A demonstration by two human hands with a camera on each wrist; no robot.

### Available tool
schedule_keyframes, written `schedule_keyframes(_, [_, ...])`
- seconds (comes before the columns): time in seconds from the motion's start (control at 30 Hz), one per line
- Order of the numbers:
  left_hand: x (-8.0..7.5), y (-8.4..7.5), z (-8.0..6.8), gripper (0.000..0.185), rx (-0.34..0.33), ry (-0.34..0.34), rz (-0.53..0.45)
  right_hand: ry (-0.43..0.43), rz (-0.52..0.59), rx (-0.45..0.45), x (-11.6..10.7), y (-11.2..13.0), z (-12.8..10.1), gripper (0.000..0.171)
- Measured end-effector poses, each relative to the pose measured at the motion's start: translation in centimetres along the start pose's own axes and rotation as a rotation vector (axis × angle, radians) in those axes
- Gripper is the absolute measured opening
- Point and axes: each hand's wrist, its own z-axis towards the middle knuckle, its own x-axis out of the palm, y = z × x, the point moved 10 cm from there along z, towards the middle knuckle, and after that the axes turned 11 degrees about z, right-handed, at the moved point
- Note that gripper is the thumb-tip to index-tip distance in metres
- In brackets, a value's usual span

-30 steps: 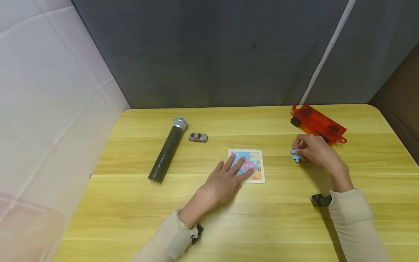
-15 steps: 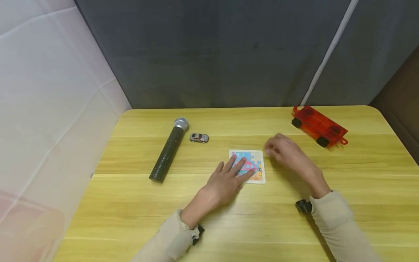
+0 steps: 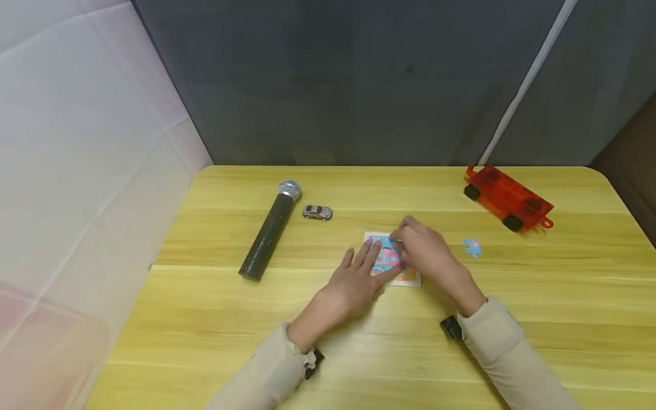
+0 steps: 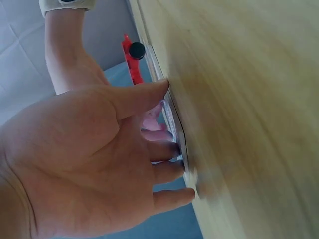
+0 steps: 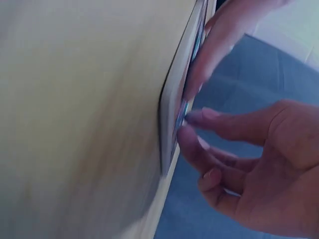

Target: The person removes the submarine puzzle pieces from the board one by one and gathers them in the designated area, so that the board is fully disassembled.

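A small colourful puzzle board point(image 3: 407, 277) lies in the middle of the wooden table point(image 3: 205, 341). My left hand point(image 3: 359, 279) rests on its near left part with straight fingers point(image 4: 164, 172); its thumb tip touches the board's edge point(image 4: 172, 119). My right hand point(image 3: 422, 247) hovers over the board's far right part. Its thumb and forefinger point(image 5: 199, 142) are curled and pinch what looks like a small blue puzzle piece against the board point(image 5: 169, 134). Another blue puzzle piece point(image 3: 472, 247) lies loose on the table to the right.
A black microphone point(image 3: 269, 230) lies at the left with a small silver toy car point(image 3: 317, 212) beside it. A red toy vehicle base point(image 3: 507, 196) sits at the far right, and shows in the left wrist view point(image 4: 130, 59). Dark curtain stands behind the table.
My right hand has left the spot by the red vehicle and moved left onto the puzzle board. One blue piece stays on the table there. My left hand has stayed on the board.
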Motion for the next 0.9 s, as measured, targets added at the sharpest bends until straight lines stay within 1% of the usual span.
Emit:
schedule_keyframes(0.1, [0.0,0.0,0.1,0.055,0.008,0.004,0.002,-0.026,-0.005,0.006,0.1,0.2,0.1,0.019])
schedule_keyframes(0.27, [-0.1,-0.2,0.2,0.056,0.012,0.014,0.020,-0.067,0.064,0.020,0.0,-0.4,0.4,0.008])
schedule_keyframes(0.33, [-0.1,-0.2,0.2,0.056,0.009,0.017,0.028,-0.077,0.089,0.018,-0.1,-0.7,0.6,0.006])
schedule_keyframes(0.4, [0.0,-0.3,0.2,0.056,0.006,0.023,0.024,-0.087,0.120,0.012,-0.1,-1.0,0.8,0.008])
schedule_keyframes(0.47, [0.1,-0.3,0.3,0.055,0.005,0.028,0.018,-0.091,0.175,0.017,-0.2,-1.3,1.0,0.010])
schedule_keyframes(0.57, [0.2,-0.3,0.3,0.056,0.005,0.033,0.009,-0.075,0.305,0.041,-0.3,-2.0,1.1,0.008])
schedule_keyframes(0.63, [0.2,-0.2,0.3,0.057,0.003,0.033,0.006,-0.077,0.371,0.061,-0.8,-2.7,1.2,0.005])
schedule_keyframes(0.7, [0.2,-0.1,0.2,0.058,-0.001,0.032,-0.001,-0.087,0.408,0.075,-1.9,-3.6,1.0,0.004])
schedule_keyframes(0.77, [0.2,0.0,0.2,0.058,-0.005,0.028,-0.013,-0.095,0.407,0.090,-3.2,-4.7,0.7,0.005])
schedule_keyframes(0.8, [0.2,0.0,0.2,0.059,-0.005,0.026,-0.019,-0.082,0.396,0.103,-3.8,-5.4,0.4,0.006])
schedule_keyframes(0.9, [0.1,-0.1,0.1,0.059,-0.001,0.010,-0.021,-0.002,0.339,0.160,-5.0,-7.7,-0.8,0.006])
